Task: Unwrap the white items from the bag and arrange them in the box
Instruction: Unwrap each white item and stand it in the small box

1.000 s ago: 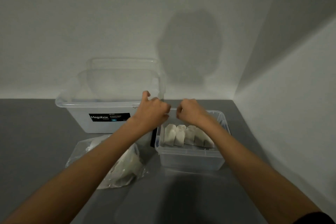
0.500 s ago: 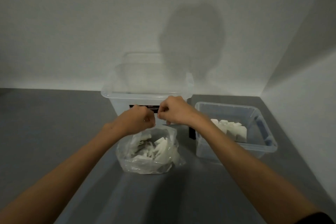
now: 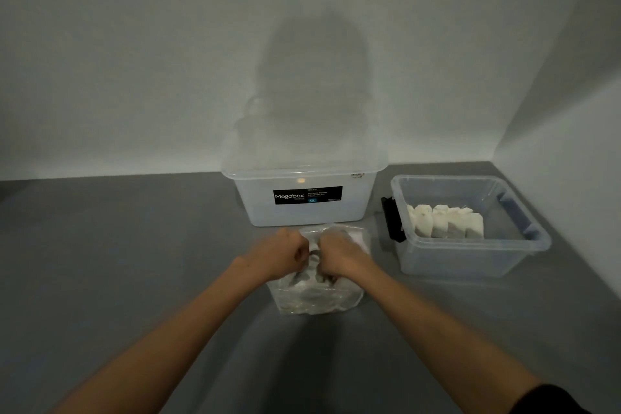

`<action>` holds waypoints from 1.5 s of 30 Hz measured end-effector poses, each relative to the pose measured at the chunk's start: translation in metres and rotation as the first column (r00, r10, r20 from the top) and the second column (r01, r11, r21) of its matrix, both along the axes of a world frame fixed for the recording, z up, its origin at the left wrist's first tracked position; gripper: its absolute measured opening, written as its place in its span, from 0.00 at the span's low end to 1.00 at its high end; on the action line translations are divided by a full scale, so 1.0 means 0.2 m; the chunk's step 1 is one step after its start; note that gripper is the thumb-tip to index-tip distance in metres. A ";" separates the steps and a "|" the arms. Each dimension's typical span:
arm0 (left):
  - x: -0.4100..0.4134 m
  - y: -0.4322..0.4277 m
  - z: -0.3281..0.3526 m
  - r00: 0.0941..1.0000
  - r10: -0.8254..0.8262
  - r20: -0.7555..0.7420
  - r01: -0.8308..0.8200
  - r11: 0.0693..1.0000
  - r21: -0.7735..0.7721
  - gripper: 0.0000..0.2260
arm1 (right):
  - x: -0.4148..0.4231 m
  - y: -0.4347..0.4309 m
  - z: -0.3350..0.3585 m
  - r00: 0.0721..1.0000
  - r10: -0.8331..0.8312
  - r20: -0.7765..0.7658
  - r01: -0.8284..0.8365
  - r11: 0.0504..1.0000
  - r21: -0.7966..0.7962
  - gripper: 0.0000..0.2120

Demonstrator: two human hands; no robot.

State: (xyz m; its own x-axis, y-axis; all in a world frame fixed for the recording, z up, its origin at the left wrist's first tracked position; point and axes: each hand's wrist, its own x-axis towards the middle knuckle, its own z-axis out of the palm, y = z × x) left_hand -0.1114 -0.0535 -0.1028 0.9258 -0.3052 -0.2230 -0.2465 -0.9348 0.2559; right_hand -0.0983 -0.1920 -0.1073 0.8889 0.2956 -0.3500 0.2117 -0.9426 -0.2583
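Left hand [image 3: 285,254], right hand [image 3: 340,256]: 2 fists gripping bag [image 3: 319,301] mouth. Megabox bin [image 3: 302,212] just behind bag. Box [image 3: 470,260] at right, holding row of white items [image 3: 443,222].

I see a grey tabletop [image 3: 117,262] meeting walls at rear and right. Directly on it: a translucent bin [image 3: 302,215] labelled Megabox at the rear, a plastic bag [image 3: 316,302] just before it, and a small clear box [image 3: 470,267] to their right.

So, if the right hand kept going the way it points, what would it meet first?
Likely the plastic bag that the right hand grips; just beyond, the Megabox bin. Depth unclear.
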 end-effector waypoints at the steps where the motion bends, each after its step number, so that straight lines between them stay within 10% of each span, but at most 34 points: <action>1: 0.00 0.01 -0.01 1.000 -0.009 0.007 0.009 1.000 -0.016 0.06 | -0.01 0.01 -0.01 1.000 -0.007 0.010 0.007 1.000 -0.012 0.12; 12: 0.01 0.00 -0.01 0.996 -0.009 0.094 0.045 0.918 -0.393 0.18 | -0.03 -0.06 0.21 0.994 -0.091 0.052 0.078 0.971 0.225 0.06; 17: -0.03 -0.03 0.01 0.992 0.083 0.091 -0.011 0.797 -0.603 0.22 | 0.00 -0.12 0.27 0.905 -0.367 -0.216 0.416 0.656 0.629 0.03; 23: -0.02 -0.04 0.02 0.986 0.116 0.119 0.000 0.716 -0.698 0.13 | 0.01 -0.14 0.26 0.831 -0.360 -0.424 0.553 0.457 0.697 0.04; 34: 0.02 0.04 0.02 0.986 0.102 -0.135 -0.169 0.530 -0.831 0.07 | -0.01 -0.18 0.26 0.963 -0.240 -0.124 0.260 0.692 0.674 0.05; 45: 0.02 0.06 0.08 0.977 0.067 -0.201 -0.208 0.484 -0.850 0.13 | 0.02 -0.13 0.27 0.983 -0.161 0.093 0.053 0.723 0.689 0.04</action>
